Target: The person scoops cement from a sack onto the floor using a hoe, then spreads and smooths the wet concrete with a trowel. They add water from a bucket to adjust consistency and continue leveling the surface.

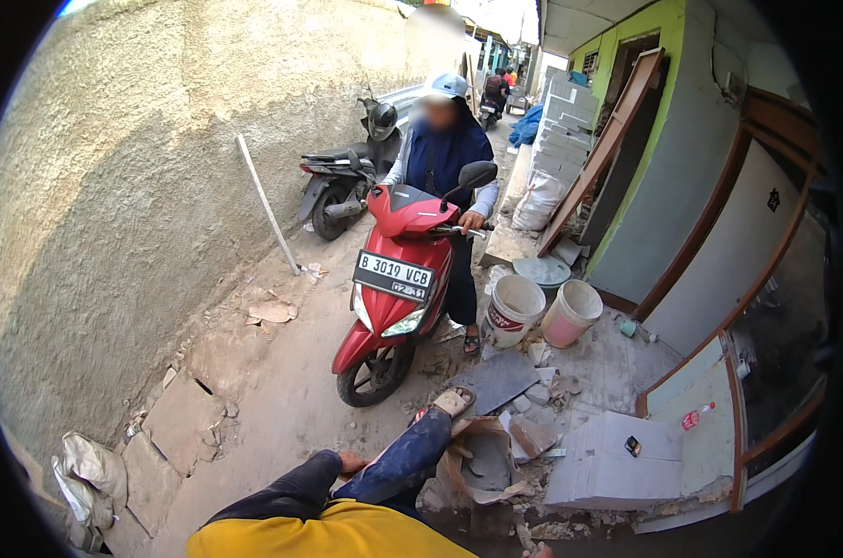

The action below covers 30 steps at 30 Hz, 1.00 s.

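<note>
My left hand (351,462) shows at the end of a dark sleeve, low beside my jeans-clad leg (407,456). Its fingers are too small and partly hidden to read. Only a sliver of my right hand (541,551) comes in at the lower edge, near broken rubble, with its fingers cut off from view. Past my sandalled foot (455,401) lies a grey slab (496,379). Right of my leg stands a worn, open-topped container (460,476) with grey wet-looking mortar (486,462) in it. A white block-like box (615,458) lies farther right, with a small dark packet on top.
Ahead, a person (449,149) in a cap straddles or stands by a red motor scooter (398,270) facing me. Two buckets (516,307) stand at the right. A rough wall (114,205) runs along the left, with a leaning pole (268,205) and a parked motorbike (333,191).
</note>
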Each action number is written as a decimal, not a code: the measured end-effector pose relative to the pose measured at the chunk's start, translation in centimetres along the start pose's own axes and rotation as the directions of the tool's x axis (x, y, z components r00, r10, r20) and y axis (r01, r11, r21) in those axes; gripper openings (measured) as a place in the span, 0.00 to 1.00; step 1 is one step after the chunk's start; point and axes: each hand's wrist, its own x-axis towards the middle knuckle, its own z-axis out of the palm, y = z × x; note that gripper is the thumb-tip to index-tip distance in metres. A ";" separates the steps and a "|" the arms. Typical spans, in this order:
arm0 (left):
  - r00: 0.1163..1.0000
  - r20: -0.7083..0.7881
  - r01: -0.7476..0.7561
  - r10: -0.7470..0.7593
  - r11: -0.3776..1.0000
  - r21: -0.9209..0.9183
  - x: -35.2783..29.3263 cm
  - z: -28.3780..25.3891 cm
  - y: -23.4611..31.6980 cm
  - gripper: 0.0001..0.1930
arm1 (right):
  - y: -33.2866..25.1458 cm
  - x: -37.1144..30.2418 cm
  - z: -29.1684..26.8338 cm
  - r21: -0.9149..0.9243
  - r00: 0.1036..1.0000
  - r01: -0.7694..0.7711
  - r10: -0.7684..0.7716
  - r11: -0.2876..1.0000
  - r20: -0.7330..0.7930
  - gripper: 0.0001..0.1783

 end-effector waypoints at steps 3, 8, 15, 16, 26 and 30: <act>0.996 -0.008 -0.092 0.093 0.994 0.061 1.3 0.6 -1.2 0.31 | -0.4 0.5 -1.9 -0.012 0.999 -0.042 0.042 0.999 -0.009 0.13; 0.863 0.110 -0.497 0.493 0.787 0.365 6.2 0.7 -4.3 0.35 | -0.2 1.5 -5.5 -0.032 0.984 -0.131 0.134 0.991 0.118 0.19; 0.845 0.192 -0.510 0.499 0.643 0.571 4.9 -1.1 -4.9 0.23 | 0.9 2.4 -4.0 0.028 0.942 -0.082 0.087 0.996 -0.325 0.16; 0.809 0.180 -0.573 0.559 0.685 0.451 4.0 -1.4 -4.6 0.24 | 0.9 2.0 -3.7 0.040 0.958 -0.063 0.071 0.997 -0.276 0.16; 0.840 0.201 -0.537 0.503 0.723 0.434 -0.7 -3.0 1.3 0.27 | -5.1 -0.2 -1.0 0.004 0.941 -0.121 0.116 0.993 -0.318 0.16; 0.846 0.107 -0.525 0.522 0.779 0.344 0.6 -2.2 0.7 0.27 | -7.2 0.9 -1.1 -0.020 0.943 -0.131 0.119 0.991 -0.312 0.16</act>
